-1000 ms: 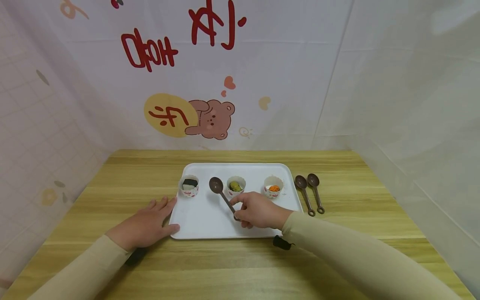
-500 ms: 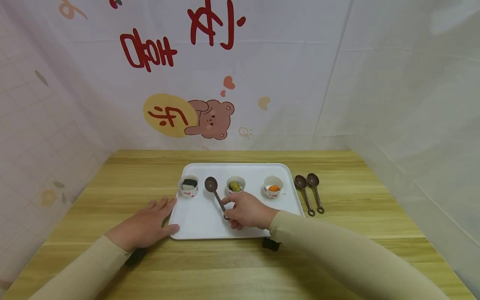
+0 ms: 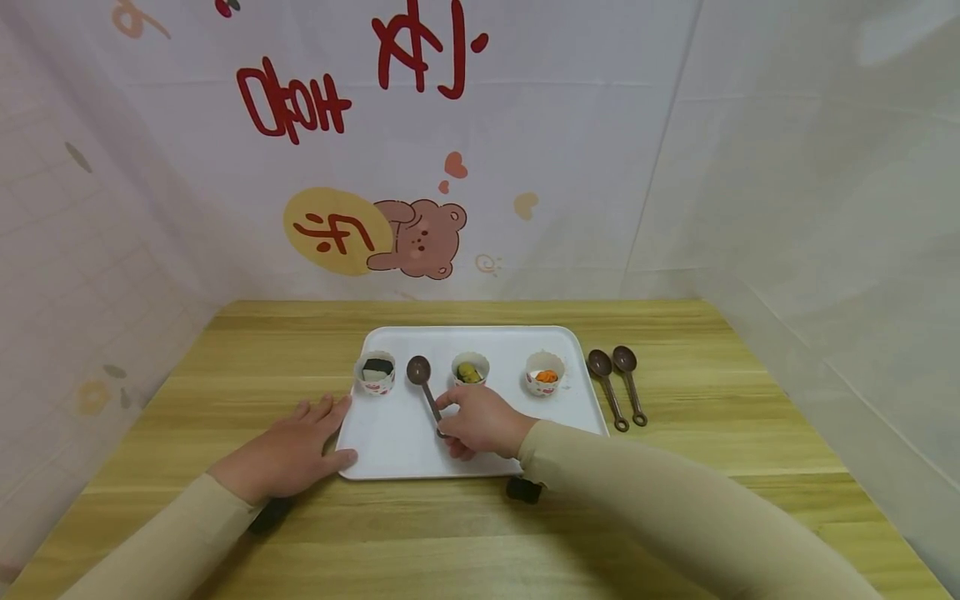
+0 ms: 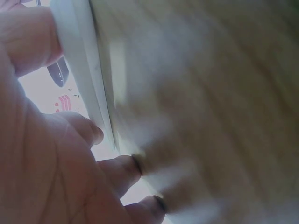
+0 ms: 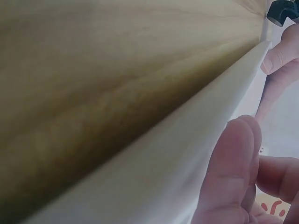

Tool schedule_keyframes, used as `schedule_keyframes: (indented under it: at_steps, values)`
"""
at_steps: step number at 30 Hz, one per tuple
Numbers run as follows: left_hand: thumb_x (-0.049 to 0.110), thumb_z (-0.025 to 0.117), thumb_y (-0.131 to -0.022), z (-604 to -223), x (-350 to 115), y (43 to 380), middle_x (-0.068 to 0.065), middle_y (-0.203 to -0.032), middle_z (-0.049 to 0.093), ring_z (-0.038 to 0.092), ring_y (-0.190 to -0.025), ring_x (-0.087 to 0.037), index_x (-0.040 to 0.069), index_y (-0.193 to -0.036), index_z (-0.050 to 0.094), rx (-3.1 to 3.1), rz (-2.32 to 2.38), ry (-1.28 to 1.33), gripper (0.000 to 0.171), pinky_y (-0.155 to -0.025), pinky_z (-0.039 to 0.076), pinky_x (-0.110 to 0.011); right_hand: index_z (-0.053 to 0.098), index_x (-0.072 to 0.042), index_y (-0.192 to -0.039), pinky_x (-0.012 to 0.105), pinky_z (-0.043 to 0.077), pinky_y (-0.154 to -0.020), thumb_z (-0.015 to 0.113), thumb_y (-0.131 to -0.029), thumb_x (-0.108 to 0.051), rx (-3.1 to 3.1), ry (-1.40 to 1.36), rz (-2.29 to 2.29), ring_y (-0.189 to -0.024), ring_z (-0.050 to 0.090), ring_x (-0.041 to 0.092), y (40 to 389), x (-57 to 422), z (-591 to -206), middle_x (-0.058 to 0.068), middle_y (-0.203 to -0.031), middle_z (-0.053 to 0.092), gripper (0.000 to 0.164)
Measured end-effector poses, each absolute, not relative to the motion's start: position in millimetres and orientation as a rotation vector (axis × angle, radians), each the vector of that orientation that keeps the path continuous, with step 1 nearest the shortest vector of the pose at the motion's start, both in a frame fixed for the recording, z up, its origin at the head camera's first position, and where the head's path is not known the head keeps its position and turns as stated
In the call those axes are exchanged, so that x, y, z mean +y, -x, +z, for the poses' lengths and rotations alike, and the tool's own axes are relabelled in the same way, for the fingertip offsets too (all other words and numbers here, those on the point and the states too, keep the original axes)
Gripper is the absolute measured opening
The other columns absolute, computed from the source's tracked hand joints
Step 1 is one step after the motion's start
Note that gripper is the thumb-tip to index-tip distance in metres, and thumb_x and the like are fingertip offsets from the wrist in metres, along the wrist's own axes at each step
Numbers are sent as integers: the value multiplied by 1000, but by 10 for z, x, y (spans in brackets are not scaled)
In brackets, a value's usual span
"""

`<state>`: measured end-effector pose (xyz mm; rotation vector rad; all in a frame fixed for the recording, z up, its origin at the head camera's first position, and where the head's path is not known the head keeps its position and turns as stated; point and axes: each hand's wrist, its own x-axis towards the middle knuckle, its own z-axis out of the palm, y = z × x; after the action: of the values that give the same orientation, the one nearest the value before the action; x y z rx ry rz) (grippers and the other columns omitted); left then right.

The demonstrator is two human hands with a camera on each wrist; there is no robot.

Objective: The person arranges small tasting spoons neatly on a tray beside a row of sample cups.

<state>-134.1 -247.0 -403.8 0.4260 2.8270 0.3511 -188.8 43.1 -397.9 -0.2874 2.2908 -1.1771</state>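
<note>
In the head view my right hand [image 3: 480, 423] pinches the handle of a brown spoon [image 3: 418, 372] over the white tray [image 3: 405, 450]. Its bowl points away from me, between the left paper cup [image 3: 377, 379] and the middle paper cup [image 3: 470, 382]; part of the handle is hidden by the fingers. My left hand [image 3: 288, 450] lies spread at the tray's left edge, thumb and fingertips touching the rim. Up close, the left wrist view has that hand [image 4: 51, 168] against the tray rim [image 4: 86, 56]. The right wrist view catches my curled right fingers [image 5: 229, 163] beside the tray's front rim.
A third paper cup [image 3: 545, 379] with orange food stands on the tray's right. White-and-black food fills the left cup, green food the middle one. Two more brown spoons [image 3: 607, 387] lie on the wooden table [image 3: 420, 542] right of the tray. Printed cloth [image 3: 570, 150] hangs behind.
My right hand has moved left across the tray with the spoon, whose bowl has shifted a little left, toward the left cup. The left hand has stayed at the tray's edge.
</note>
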Motion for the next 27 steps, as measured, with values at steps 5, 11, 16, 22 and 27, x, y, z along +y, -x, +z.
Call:
schedule_keyframes:
  at_steps: [5, 11, 16, 22, 27]
  values:
    - [58, 60, -102, -4042, -2470, 1341, -38, -165, 29, 26, -146, -71, -2, -164, 30, 2816, 350, -417, 91, -115, 29, -78, 65, 0, -134, 32, 63, -57, 63, -97, -2, 2293, 262, -1176, -58, 68, 16, 1905, 380, -3984, 9, -70, 70, 37]
    - [59, 60, -101, -4045, -2475, 1334, -39, -163, 31, 28, -145, -71, -2, -163, 32, 2836, 351, -436, 91, -114, 32, -77, 66, 2, -133, 32, 62, -57, 64, -97, -3, 2287, 228, -1181, -60, 69, 17, 1915, 338, -3998, 11, -71, 73, 36]
    - [61, 60, -101, -4052, -2483, 1340, -38, -164, 31, 28, -146, -69, -1, -164, 32, 2830, 352, -427, 92, -114, 33, -76, 66, 2, -129, 32, 62, -56, 63, -98, -3, 2286, 223, -1193, -59, 69, 17, 1930, 322, -4020, 11, -69, 72, 31]
    - [63, 58, -101, -4069, -2493, 1347, -38, -165, 30, 27, -147, -68, 0, -164, 31, 2826, 349, -424, 94, -115, 32, -76, 68, -1, -94, 31, 61, -55, 64, -100, -5, 2294, 246, -1174, -58, 68, 16, 1951, 322, -4040, 9, -68, 70, 8]
    - [62, 59, -101, -4068, -2488, 1344, -38, -164, 31, 27, -147, -69, -1, -164, 31, 2828, 354, -430, 93, -115, 32, -76, 66, -4, -90, 29, 60, -53, 65, -100, -5, 2298, 242, -1154, -57, 68, 15, 1949, 304, -4024, 8, -67, 70, 10]
